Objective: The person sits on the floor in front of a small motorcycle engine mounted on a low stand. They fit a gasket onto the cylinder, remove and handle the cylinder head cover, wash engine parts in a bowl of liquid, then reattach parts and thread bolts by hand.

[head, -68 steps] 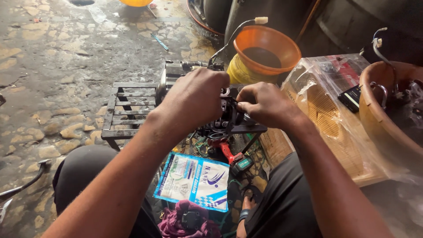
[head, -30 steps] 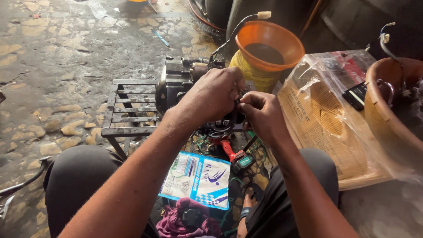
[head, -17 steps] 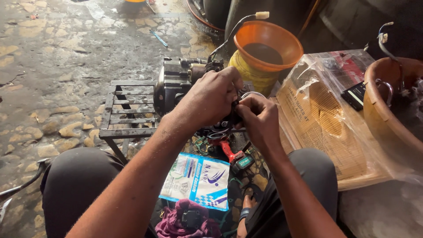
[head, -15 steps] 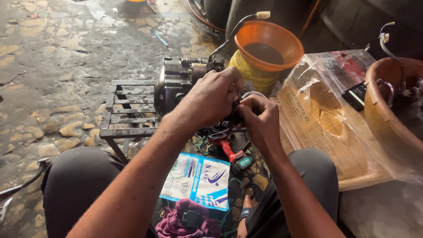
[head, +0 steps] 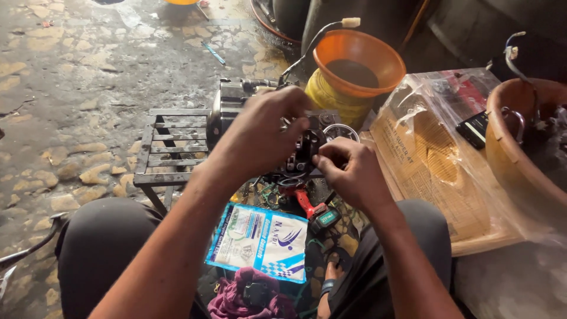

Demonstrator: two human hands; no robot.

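A small dark engine assembly [head: 295, 155] is seen at the centre of the view, resting on a low metal grate stand [head: 168, 147] that stretches out toward nine o'clock from it. The left hand [head: 260, 133] is laid over the top of the assembly, its fingers curled down onto the metal parts; exactly what is gripped beneath them cannot be told. The right hand [head: 348, 171] is placed at four o'clock of the assembly, its fingers pinched together against the dark part at the front; whether anything small is held between the tips cannot be made out.

Behind the assembly, at one o'clock, an orange funnel [head: 359, 59] is set in a yellow container [head: 332, 100]. At three o'clock a cardboard box wrapped in clear plastic [head: 437, 153] is found, with the rim of a brown basin [head: 520, 153] beyond it at the right edge.

Below the hands, at six o'clock, a blue and white printed packet [head: 260, 241] is lying between the knees, with a red-handled tool [head: 305, 202] just above it and a purple rag [head: 242, 298] just below it. The wet stone floor [head: 71, 71] is visible at ten o'clock.
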